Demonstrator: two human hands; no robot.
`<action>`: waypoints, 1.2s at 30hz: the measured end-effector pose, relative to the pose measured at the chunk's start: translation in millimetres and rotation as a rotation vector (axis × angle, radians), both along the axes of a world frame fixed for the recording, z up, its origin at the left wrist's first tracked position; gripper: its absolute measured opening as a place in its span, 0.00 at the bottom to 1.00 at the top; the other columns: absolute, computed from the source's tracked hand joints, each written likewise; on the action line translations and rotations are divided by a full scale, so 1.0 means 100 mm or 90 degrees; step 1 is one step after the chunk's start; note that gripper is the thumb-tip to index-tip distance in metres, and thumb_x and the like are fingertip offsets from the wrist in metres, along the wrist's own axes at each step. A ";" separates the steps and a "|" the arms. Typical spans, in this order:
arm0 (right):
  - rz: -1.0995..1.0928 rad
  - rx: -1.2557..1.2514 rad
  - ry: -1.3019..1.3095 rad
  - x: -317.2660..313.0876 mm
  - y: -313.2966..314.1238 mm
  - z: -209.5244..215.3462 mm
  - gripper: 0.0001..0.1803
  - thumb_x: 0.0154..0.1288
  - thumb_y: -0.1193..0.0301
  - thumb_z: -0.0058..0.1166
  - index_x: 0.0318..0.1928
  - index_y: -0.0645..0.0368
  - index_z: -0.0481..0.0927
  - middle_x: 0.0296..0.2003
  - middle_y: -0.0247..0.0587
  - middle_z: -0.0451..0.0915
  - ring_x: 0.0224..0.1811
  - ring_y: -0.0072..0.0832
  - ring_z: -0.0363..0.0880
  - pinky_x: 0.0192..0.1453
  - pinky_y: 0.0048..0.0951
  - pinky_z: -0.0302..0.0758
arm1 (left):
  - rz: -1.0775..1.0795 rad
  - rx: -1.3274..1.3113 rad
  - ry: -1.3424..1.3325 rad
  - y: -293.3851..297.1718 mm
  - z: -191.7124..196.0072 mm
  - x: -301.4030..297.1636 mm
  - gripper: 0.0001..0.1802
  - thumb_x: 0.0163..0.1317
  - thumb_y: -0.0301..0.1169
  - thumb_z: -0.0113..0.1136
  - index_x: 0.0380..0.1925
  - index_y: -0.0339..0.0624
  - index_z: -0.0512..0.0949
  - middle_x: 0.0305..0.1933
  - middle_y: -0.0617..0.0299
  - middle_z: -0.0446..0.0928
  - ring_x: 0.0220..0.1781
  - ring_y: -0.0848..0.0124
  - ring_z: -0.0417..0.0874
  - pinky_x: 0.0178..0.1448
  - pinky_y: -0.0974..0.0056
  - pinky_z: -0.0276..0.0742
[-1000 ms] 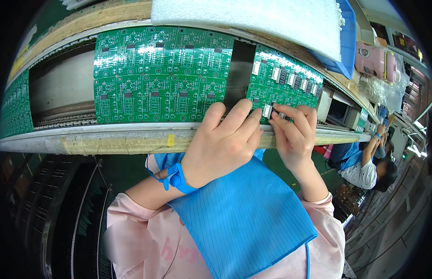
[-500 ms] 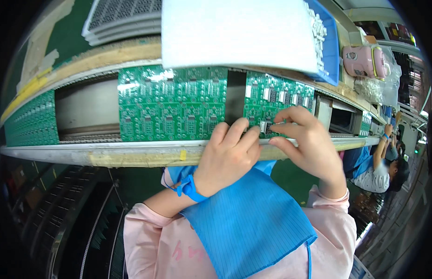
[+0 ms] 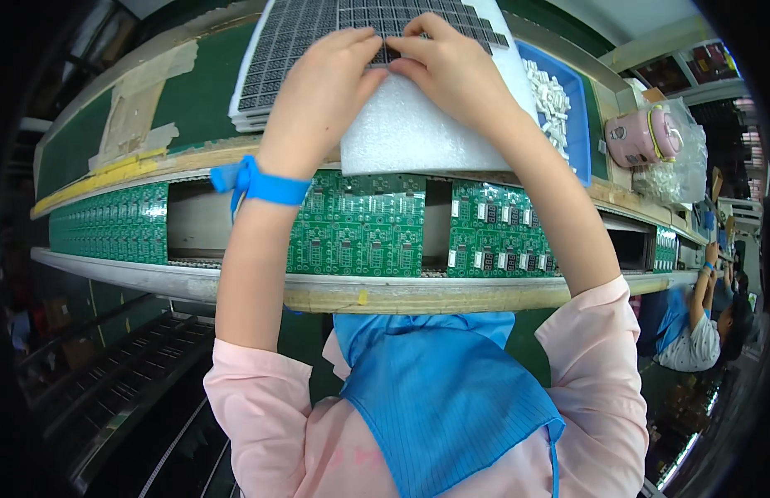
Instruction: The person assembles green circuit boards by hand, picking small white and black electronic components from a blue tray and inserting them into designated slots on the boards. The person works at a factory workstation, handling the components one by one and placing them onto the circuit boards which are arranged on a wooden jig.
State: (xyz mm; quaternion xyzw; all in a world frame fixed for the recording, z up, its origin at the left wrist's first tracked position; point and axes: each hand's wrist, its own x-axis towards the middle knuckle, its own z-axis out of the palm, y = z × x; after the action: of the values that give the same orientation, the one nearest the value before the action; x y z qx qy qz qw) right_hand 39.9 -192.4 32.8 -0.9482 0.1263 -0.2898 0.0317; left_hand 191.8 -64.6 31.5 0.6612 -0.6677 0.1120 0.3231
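Left hand (image 3: 323,87) at 11 o'clock, fingers curled down, tips pinching at the near edge of the component tray (image 3: 319,29); whether a part sits between the fingertips cannot be told. Right hand (image 3: 451,70) at 12 o'clock, just beside the left, fingertips nearly touching it, thumb and forefinger closed on the same spot of the tray, other fingers bent over the white foam sheet (image 3: 418,133); what it grips is too small to tell. Tray is a dark grid of small cells, stacked on more trays, lying at 12 o'clock on the upper shelf, foam sheet overlapping its near side. Blue wrist strap (image 3: 256,184) around the left wrist at 9 o'clock of the hands. Below the foam at 6 o'clock, green circuit boards (image 3: 360,228) lie in a row on the conveyor rail, the right board (image 3: 501,236) carrying small white and black parts, more boards (image 3: 111,224) well off at 9 o'clock. Blue bin (image 3: 580,133) of white parts at 2 o'clock, just beside the foam. Pink round container (image 3: 642,137) at 3 o'clock, near a clear bag (image 3: 688,158). Another person (image 3: 700,328) at 4 o'clock, well apart, arm raised to the rail. Blue apron (image 3: 439,398) and pink sleeves at 6 o'clock.
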 end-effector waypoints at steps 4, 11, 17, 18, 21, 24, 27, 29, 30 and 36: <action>0.005 -0.168 0.038 -0.03 0.04 -0.07 0.11 0.59 0.72 0.61 0.42 0.62 0.84 0.41 0.39 0.80 0.38 0.36 0.85 0.43 0.35 0.84 | -0.035 0.097 -0.086 -0.13 -0.02 0.02 0.17 0.67 0.30 0.60 0.53 0.33 0.82 0.63 0.46 0.79 0.64 0.50 0.80 0.68 0.54 0.77; 0.059 -0.325 0.090 0.00 0.05 -0.04 0.06 0.52 0.75 0.58 0.31 0.64 0.77 0.30 0.39 0.74 0.30 0.29 0.84 0.31 0.28 0.84 | -0.019 0.179 -0.365 -0.11 0.05 -0.02 0.18 0.60 0.21 0.56 0.51 0.27 0.79 0.55 0.43 0.81 0.61 0.55 0.83 0.64 0.60 0.82; 0.081 -0.372 0.050 0.00 0.04 -0.05 0.06 0.52 0.75 0.58 0.29 0.62 0.75 0.30 0.40 0.74 0.28 0.27 0.84 0.30 0.26 0.84 | 0.005 0.044 -0.490 -0.11 -0.10 0.08 0.18 0.59 0.24 0.60 0.50 0.29 0.79 0.56 0.46 0.82 0.52 0.58 0.88 0.52 0.64 0.88; 0.079 -0.391 0.043 0.00 0.05 -0.05 0.06 0.52 0.75 0.58 0.29 0.62 0.75 0.30 0.40 0.74 0.29 0.27 0.84 0.30 0.26 0.84 | 0.009 0.007 -0.479 -0.10 -0.13 0.11 0.18 0.60 0.24 0.60 0.50 0.29 0.80 0.57 0.47 0.82 0.52 0.58 0.88 0.52 0.64 0.88; 0.059 -0.315 -0.021 -0.06 0.08 -0.03 0.05 0.57 0.76 0.59 0.31 0.63 0.76 0.38 0.45 0.81 0.35 0.31 0.87 0.33 0.26 0.85 | -0.014 -0.155 -0.437 -0.11 -0.09 0.06 0.13 0.57 0.23 0.62 0.43 0.30 0.81 0.53 0.47 0.83 0.48 0.62 0.88 0.46 0.66 0.88; 0.081 -0.142 -0.201 -0.24 0.24 0.00 0.07 0.59 0.74 0.60 0.37 0.64 0.78 0.40 0.47 0.82 0.38 0.39 0.87 0.39 0.29 0.85 | -0.072 -0.229 -0.278 0.03 0.08 -0.18 0.11 0.57 0.22 0.63 0.41 0.31 0.81 0.50 0.47 0.84 0.47 0.61 0.88 0.46 0.64 0.87; 0.065 0.117 -0.152 -0.81 0.71 0.26 0.08 0.62 0.77 0.63 0.41 0.63 0.82 0.47 0.47 0.85 0.44 0.44 0.86 0.44 0.34 0.83 | -0.178 -0.186 -0.054 0.46 0.22 -0.59 0.12 0.58 0.21 0.64 0.43 0.31 0.81 0.51 0.46 0.82 0.48 0.55 0.87 0.50 0.59 0.85; 0.040 0.208 -0.130 -1.14 0.93 0.27 0.12 0.59 0.79 0.66 0.44 0.62 0.84 0.45 0.46 0.86 0.42 0.43 0.86 0.44 0.36 0.83 | -0.222 -0.117 0.102 0.80 0.08 -0.84 0.16 0.57 0.20 0.64 0.47 0.31 0.80 0.53 0.45 0.81 0.50 0.54 0.85 0.50 0.58 0.84; 0.020 0.237 -0.117 -1.28 0.99 0.21 0.14 0.57 0.80 0.68 0.45 0.63 0.85 0.43 0.46 0.86 0.41 0.42 0.86 0.43 0.37 0.82 | -0.198 -0.086 0.161 0.93 0.02 -1.02 0.17 0.57 0.19 0.64 0.49 0.30 0.79 0.53 0.45 0.80 0.49 0.53 0.85 0.50 0.57 0.84; -0.064 0.214 0.018 -1.67 1.02 -0.29 0.13 0.50 0.81 0.71 0.40 0.65 0.87 0.42 0.42 0.86 0.40 0.40 0.81 0.43 0.36 0.79 | -0.249 0.143 0.313 1.10 -0.48 -1.44 0.21 0.56 0.17 0.64 0.52 0.32 0.80 0.52 0.49 0.76 0.53 0.52 0.81 0.56 0.54 0.80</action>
State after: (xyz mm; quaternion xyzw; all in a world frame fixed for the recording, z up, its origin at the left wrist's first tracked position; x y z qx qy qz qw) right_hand -127.1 -90.5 3.5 -0.9261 0.2203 -0.2524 0.1735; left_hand 48.0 45.8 -16.7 0.5591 -0.6925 -0.1890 0.4150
